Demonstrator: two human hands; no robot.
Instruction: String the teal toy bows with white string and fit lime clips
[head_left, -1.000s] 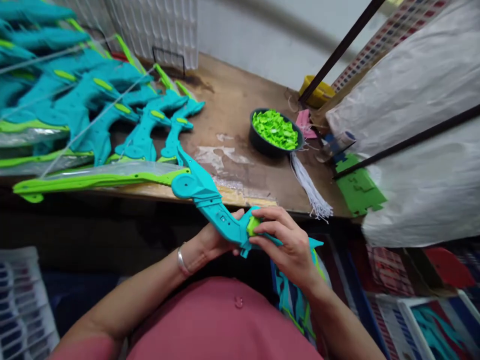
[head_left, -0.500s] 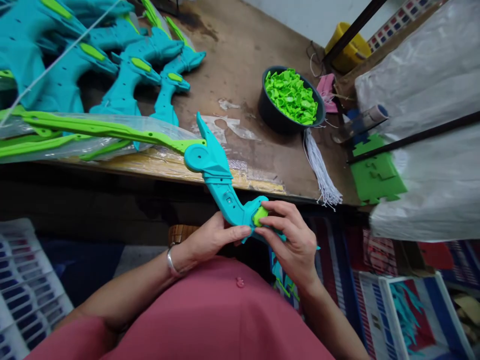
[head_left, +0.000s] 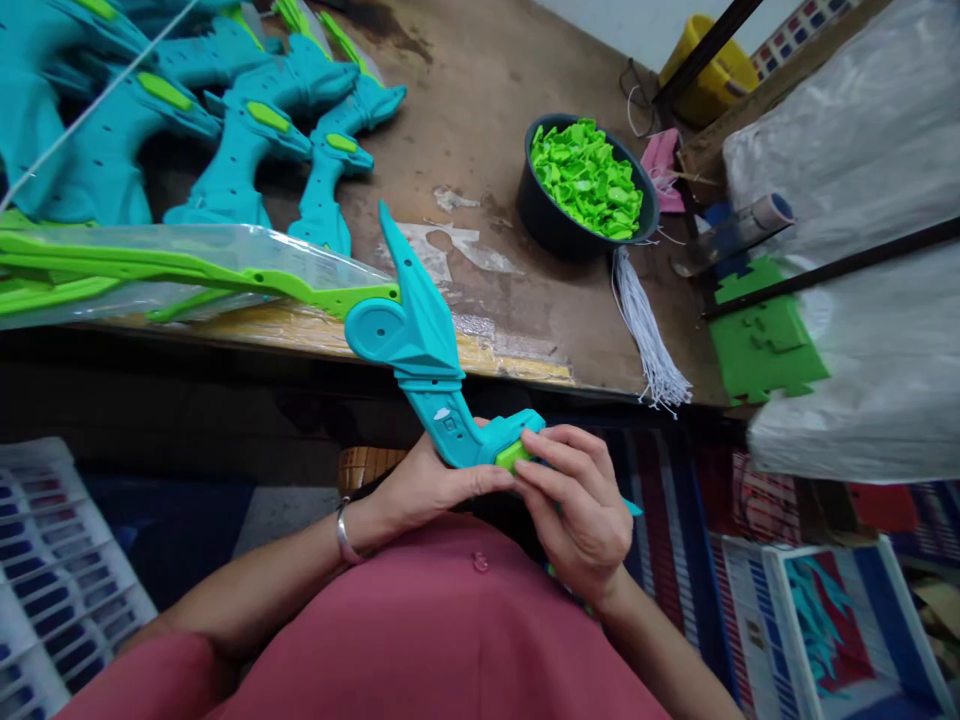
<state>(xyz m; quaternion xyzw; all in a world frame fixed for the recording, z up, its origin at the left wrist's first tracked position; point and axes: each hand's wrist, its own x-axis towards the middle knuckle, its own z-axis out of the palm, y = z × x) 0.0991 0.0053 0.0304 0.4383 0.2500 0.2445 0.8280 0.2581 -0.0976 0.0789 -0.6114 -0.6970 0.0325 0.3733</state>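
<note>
My left hand is closed round the lower, curved part of a turquoise plastic toy piece, its thumb lying along the near edge. A long green strip, partly under clear film, joins the piece at its upper left. With the fingertips of my right hand I pinch a small green plastic insert against the toy's curved end. The insert sits at the toy's surface; I cannot tell whether it is fully seated. My right fingers hide part of that end, and a turquoise tip shows beyond them.
A dark bowl heaped with green inserts stands on the worktable. Beside it hangs a bundle of white strings. Several turquoise toy pieces lie at the left. Plastic crates flank me below the table edge.
The toy's lower end has tilted and shifted slightly down, and the green insert now lies flatter against it. My right fingertips have moved down with it; both hands keep their hold.
</note>
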